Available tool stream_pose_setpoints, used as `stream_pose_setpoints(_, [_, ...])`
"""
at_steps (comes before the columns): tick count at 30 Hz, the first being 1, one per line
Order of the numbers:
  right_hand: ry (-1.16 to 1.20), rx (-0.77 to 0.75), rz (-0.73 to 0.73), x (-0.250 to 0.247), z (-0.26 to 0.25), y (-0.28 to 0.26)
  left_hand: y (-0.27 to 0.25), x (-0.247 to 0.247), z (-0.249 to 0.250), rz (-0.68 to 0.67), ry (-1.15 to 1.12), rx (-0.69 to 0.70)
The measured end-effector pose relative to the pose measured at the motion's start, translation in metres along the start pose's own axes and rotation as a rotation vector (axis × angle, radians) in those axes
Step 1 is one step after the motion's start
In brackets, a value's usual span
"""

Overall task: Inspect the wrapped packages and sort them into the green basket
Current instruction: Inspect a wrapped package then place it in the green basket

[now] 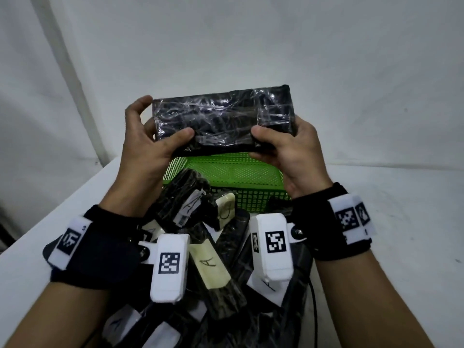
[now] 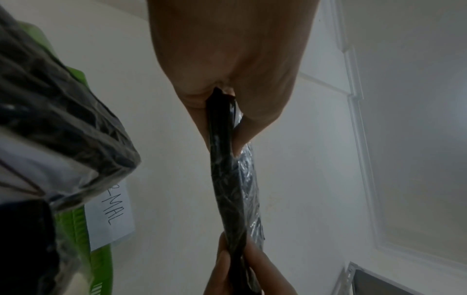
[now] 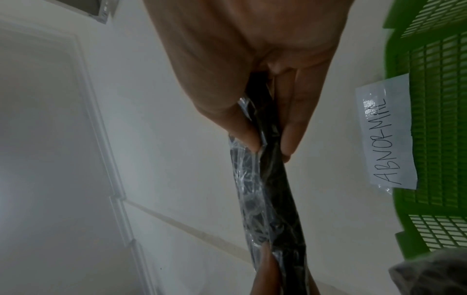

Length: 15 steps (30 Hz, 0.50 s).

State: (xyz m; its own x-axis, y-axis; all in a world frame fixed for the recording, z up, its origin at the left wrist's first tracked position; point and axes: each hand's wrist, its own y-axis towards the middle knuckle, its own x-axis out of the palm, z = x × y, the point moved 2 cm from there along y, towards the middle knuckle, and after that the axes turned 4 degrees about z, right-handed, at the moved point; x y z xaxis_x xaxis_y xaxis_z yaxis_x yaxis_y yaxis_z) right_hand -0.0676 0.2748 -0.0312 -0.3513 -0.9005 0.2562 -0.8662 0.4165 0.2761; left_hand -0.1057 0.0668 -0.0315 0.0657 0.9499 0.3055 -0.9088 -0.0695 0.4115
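Observation:
I hold a flat black package point(image 1: 223, 116) wrapped in clear film up in front of me, above the green basket point(image 1: 236, 172). My left hand point(image 1: 153, 136) pinches its left end, thumb on the near face. My right hand point(image 1: 281, 146) pinches the right end the same way. The wrist views show the package edge-on point(image 2: 232, 179) point(image 3: 267, 189), pressed between thumb and fingers point(image 3: 293, 127). The basket's floor shows bare green mesh with one dark package at its left. A paper label reading ABNORMAL point(image 3: 386, 135) is stuck on the basket's outer wall point(image 3: 439, 99).
A heap of several black wrapped packages point(image 1: 216, 267) with pale paper labels marked A lies on the white table point(image 1: 401, 222) between my forearms, right before the basket. A white wall stands behind the table. A black cable point(image 1: 313, 310) runs along the right of the heap.

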Motion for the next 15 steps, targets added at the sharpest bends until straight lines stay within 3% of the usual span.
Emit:
stream_pose_setpoints(4, [-0.106, -0.028, -0.017, -0.004, -0.001, 0.002, 0.004, -0.004, 0.001, -0.032, 0.098, 0.01])
stream_pose_setpoints(9, [-0.364, -0.173, -0.025, -0.009, -0.007, 0.003, 0.003, -0.005, 0.006, -0.057, 0.237, 0.101])
stream_pose_setpoints(13, [-0.23, -0.08, -0.061, -0.006, -0.01, -0.001, 0.0, -0.003, 0.007, -0.07, 0.299, 0.18])
stream_pose_setpoints(15, [-0.258, -0.149, -0.004, -0.006, -0.01, -0.001, -0.001, -0.003, 0.008, -0.072, 0.31, 0.182])
